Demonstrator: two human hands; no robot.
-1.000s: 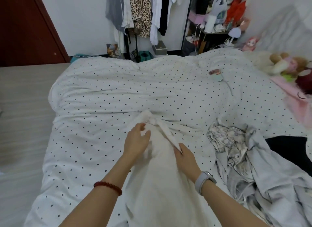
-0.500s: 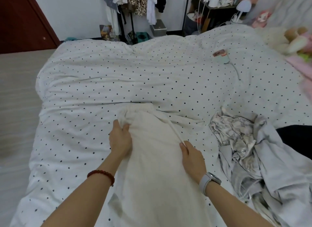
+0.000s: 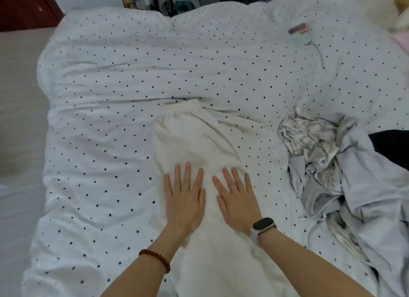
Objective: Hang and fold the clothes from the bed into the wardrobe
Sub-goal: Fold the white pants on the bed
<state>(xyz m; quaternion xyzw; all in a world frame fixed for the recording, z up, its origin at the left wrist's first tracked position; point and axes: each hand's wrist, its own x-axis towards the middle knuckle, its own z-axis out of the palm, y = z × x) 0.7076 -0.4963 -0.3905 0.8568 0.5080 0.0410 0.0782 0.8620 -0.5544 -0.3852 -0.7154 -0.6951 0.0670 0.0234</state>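
Trousers flat on bed, waistband away from person.
Left hand and right hand press palms down, fingers straight and spread, likely smoothing cloth for folding.

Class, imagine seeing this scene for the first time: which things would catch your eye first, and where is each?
First, the left hand and right hand pressed flat, side by side, on the cream trousers spread at the middle of the polka-dot duvet. Next, the crumpled grey clothes pile heaped to the right of them.
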